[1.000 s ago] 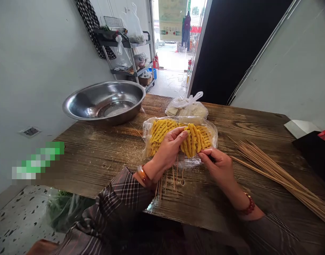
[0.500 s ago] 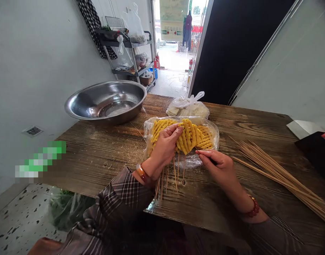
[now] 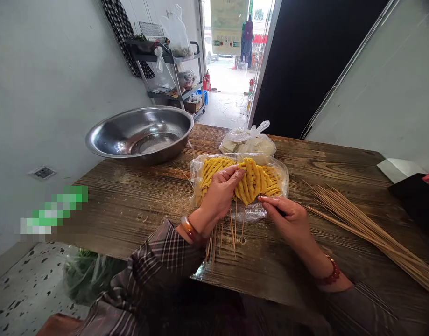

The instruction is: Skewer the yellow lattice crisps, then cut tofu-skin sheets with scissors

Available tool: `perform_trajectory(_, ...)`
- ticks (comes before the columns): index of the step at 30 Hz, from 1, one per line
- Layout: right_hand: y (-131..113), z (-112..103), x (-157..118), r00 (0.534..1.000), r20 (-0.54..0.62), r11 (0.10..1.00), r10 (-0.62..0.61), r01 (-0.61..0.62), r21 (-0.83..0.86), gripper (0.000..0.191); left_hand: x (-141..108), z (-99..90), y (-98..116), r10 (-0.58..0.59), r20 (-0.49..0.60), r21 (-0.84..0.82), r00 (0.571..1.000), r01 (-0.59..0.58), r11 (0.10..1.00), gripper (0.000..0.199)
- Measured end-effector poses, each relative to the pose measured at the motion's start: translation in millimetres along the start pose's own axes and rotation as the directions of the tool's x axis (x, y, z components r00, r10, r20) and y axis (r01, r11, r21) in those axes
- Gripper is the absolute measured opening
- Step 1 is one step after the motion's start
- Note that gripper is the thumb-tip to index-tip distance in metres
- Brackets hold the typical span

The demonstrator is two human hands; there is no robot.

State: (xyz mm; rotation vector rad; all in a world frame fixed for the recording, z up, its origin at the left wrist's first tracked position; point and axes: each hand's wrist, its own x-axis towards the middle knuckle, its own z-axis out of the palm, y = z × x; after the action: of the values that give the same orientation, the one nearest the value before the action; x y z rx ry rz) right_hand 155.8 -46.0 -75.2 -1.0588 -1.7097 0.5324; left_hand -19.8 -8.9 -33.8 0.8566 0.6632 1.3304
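Observation:
Between thumb and fingers, my left hand (image 3: pixel 219 193) pinches a yellow lattice-cut food piece (image 3: pixel 249 182), raised over a clear plastic bag (image 3: pixel 284 170) of similar yellow pieces (image 3: pixel 214 169). My right hand (image 3: pixel 287 217) is closed on a thin wooden skewer, whose tip end is by the piece's lower right edge; whether it has entered the piece cannot be made out. Several skewers (image 3: pixel 232 233) stick out below the yellow pieces toward the table's front edge.
A large steel basin (image 3: pixel 140 135) stands at the back left of the wooden table (image 3: pixel 130 205). Behind the yellow pieces lies a tied bag of pale food (image 3: pixel 249 142). Loose skewers (image 3: pixel 371 228) lie at right, near a black box (image 3: pixel 413 200).
The held yellow piece and my left fingers have shifted very slightly right and down. My right hand stays in nearly the same place.

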Motion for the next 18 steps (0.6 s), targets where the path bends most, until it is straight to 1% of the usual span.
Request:
perform_trajectory(4, -0.6, 1.2, 0.2, 1.0, -0.001, 1.0, 0.0, 0.0, -0.002, 0.015, -0.8, 0.7, -0.8, 0.003, 0.004, 0.004, 1.0, -0.003, 1.0, 0.029)
perform_trajectory(8, -2.0, 2.7, 0.3, 0.999, -0.032, 1.0, 0.012, -0.012, 0.002, 0.012, -2.1, 1.5, -3.2, -0.02, 0.005, 0.026, 1.0, 0.02, 0.999, 0.029)
perform_trajectory(10, -2.6, 2.5, 0.3, 0.999, -0.043, 1.0, 0.027, -0.026, 0.004, 0.012, -2.0, 0.7, -3.3, -0.036, 0.03, 0.047, 0.999, 0.034, 0.998, 0.031)
perform_trajectory(12, -2.2, 1.3, 0.4, 0.997, -0.062, 0.999, 0.043, -0.043, 0.0, 0.011, -1.1, -1.2, -1.2, -0.021, 0.052, 0.104, 0.998, 0.015, 0.994, 0.034)
perform_trajectory(15, 1.7, -1.8, 0.8, 0.991, -0.111, 0.997, 0.074, -0.076, -0.015, 0.012, 1.2, -5.3, 7.1, 0.082, 0.017, 0.22, 0.997, -0.084, 0.972, 0.038)
perform_trajectory(18, 7.3, -5.2, 1.4, 0.984, -0.13, 0.992, 0.121, -0.122, -0.005, 0.014, 4.0, -9.4, 18.9, 0.235, -0.036, 0.272, 0.971, -0.217, 0.938, 0.037)
